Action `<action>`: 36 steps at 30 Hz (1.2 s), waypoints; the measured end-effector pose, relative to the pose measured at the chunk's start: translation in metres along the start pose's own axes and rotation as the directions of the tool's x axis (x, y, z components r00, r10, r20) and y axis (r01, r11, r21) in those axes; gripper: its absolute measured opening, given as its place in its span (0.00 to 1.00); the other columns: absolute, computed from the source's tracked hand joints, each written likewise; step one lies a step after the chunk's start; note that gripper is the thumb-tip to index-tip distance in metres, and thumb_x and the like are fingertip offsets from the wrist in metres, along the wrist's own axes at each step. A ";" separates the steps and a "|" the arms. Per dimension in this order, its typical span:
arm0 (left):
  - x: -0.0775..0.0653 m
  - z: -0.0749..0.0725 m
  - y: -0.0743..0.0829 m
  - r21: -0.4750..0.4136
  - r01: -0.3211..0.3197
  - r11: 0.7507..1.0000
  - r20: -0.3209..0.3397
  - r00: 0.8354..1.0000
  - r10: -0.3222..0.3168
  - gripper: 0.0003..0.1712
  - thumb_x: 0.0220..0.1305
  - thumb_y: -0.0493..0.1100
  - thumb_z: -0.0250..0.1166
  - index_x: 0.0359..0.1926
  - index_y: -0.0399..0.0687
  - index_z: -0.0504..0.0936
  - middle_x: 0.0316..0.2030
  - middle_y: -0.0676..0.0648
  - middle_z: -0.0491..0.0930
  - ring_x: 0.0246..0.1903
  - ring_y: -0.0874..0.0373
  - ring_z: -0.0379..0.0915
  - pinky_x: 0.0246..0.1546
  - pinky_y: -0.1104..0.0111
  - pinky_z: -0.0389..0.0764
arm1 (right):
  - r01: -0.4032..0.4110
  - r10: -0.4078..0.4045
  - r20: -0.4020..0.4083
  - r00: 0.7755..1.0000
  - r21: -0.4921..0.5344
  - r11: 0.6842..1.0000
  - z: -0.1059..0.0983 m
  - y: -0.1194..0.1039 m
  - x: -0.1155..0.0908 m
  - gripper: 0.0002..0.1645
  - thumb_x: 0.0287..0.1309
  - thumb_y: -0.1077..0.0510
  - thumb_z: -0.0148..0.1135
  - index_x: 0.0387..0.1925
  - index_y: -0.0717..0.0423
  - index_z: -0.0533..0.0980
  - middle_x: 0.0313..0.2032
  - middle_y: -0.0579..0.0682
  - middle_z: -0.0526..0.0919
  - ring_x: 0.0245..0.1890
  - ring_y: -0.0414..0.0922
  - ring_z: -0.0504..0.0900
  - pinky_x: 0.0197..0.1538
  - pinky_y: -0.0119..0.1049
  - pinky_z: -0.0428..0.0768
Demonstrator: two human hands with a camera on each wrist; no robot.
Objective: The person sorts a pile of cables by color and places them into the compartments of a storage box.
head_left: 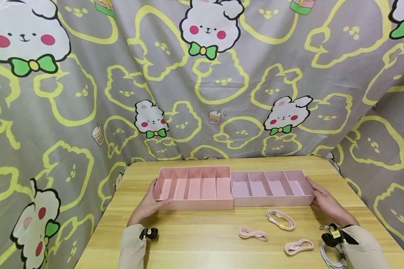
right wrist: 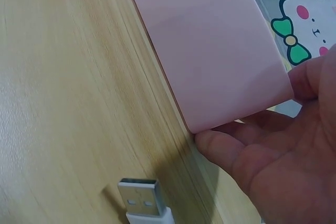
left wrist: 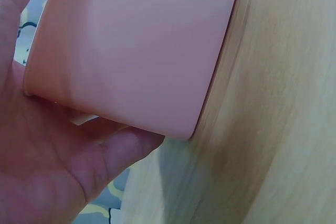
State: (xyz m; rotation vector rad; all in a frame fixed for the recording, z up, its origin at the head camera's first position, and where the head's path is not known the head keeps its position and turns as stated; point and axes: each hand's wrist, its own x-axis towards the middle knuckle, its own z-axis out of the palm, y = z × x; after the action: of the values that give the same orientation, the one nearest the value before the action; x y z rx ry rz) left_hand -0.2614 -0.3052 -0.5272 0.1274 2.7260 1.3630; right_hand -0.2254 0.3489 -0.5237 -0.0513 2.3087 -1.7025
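Two long divided storage boxes stand end to end on the table. The pink box (head_left: 195, 204) is on the left, the lilac box (head_left: 272, 201) on the right, and both have several compartments with nothing in them. My left hand (head_left: 149, 204) grips the pink box's left end, thumb along the front wall. In the left wrist view, the left hand (left wrist: 52, 166) wraps the corner of the pink box (left wrist: 142, 51). At the far right end, my right hand (head_left: 328, 203) holds the lilac box. The right wrist view has the right hand (right wrist: 283, 161) with fingers bent around the end of the lilac box (right wrist: 215, 51).
Several coiled cables lie in front of the lilac box: a pink one (head_left: 280, 219), two more pink bundles and a grey-white cable (head_left: 330, 257) by the right wrist. A USB plug (right wrist: 142, 200) lies near the right hand. A patterned curtain (head_left: 202, 93) hangs behind the wooden table (head_left: 188, 243).
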 end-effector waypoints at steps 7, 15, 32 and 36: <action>-0.001 0.000 0.001 -0.012 0.005 1.000 0.004 1.000 -0.005 0.71 0.58 0.62 0.76 0.84 0.53 0.34 0.82 0.31 0.41 0.80 0.31 0.44 0.76 0.34 0.55 | 0.005 -0.005 0.005 1.000 -0.021 1.000 0.000 -0.002 0.000 0.34 0.83 0.54 0.17 0.80 0.55 0.24 0.76 0.75 0.20 0.73 0.82 0.35 0.69 0.76 0.47; 0.000 0.001 0.001 -0.009 0.003 1.000 -0.003 1.000 -0.003 0.71 0.57 0.62 0.76 0.84 0.53 0.35 0.81 0.30 0.45 0.79 0.30 0.47 0.76 0.34 0.56 | 0.002 -0.001 0.003 1.000 -0.019 1.000 0.000 -0.002 -0.001 0.34 0.82 0.54 0.18 0.80 0.54 0.25 0.76 0.75 0.20 0.73 0.82 0.35 0.69 0.77 0.47; 0.000 0.000 -0.001 -0.021 0.000 1.000 0.004 1.000 0.000 0.71 0.57 0.62 0.76 0.84 0.54 0.35 0.82 0.32 0.42 0.80 0.31 0.44 0.76 0.33 0.55 | -0.016 0.016 0.006 1.000 -0.031 0.999 0.000 -0.007 -0.003 0.34 0.82 0.54 0.17 0.80 0.54 0.24 0.76 0.74 0.19 0.73 0.82 0.35 0.70 0.76 0.48; 0.001 -0.001 -0.001 -0.022 -0.002 1.000 0.006 1.000 0.003 0.71 0.57 0.62 0.76 0.84 0.53 0.35 0.82 0.32 0.42 0.80 0.30 0.45 0.76 0.33 0.56 | -0.018 0.018 0.003 1.000 -0.037 0.999 0.000 -0.008 -0.003 0.34 0.82 0.54 0.17 0.80 0.54 0.24 0.76 0.74 0.20 0.73 0.82 0.36 0.70 0.76 0.49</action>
State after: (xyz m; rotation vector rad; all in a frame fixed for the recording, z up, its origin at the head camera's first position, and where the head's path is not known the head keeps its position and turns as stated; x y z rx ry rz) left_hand -0.2620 -0.3063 -0.5277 0.1328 2.7061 1.3912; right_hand -0.2239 0.3471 -0.5160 -0.0405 2.3317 -1.6500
